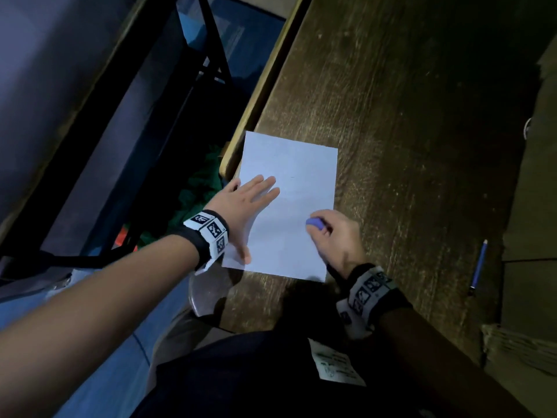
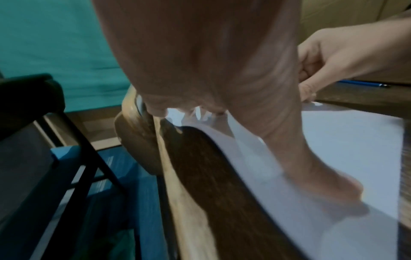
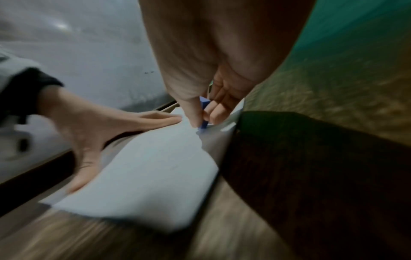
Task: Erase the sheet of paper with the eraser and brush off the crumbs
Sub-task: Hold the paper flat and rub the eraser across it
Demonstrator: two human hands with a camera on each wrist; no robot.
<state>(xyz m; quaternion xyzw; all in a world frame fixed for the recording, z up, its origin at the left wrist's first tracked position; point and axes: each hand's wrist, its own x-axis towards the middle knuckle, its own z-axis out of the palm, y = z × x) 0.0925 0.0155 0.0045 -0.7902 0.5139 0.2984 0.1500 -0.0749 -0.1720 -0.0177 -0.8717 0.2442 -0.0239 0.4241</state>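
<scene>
A white sheet of paper [image 1: 289,206] [image 2: 333,149] [image 3: 151,172] lies on the dark wooden table [image 1: 407,116] by its left edge. My left hand [image 1: 250,200] [image 3: 93,126] presses flat on the sheet's left side, fingers straight and the thumb [image 2: 333,184] spread near the lower corner. My right hand [image 1: 334,233] [image 2: 329,58] pinches a blue eraser [image 1: 315,222] [image 3: 204,112] between thumb and fingers, its tip down on the right part of the paper. A faint short mark [image 1: 292,177] shows mid-sheet.
A blue pencil [image 1: 478,267] [image 2: 364,84] lies on the table to the right. Cardboard boxes [image 1: 530,206] stand along the right side. The table's pale wooden edge [image 1: 262,86] drops off left, with a black chair frame [image 1: 211,49] and green cloth [image 1: 199,188] below.
</scene>
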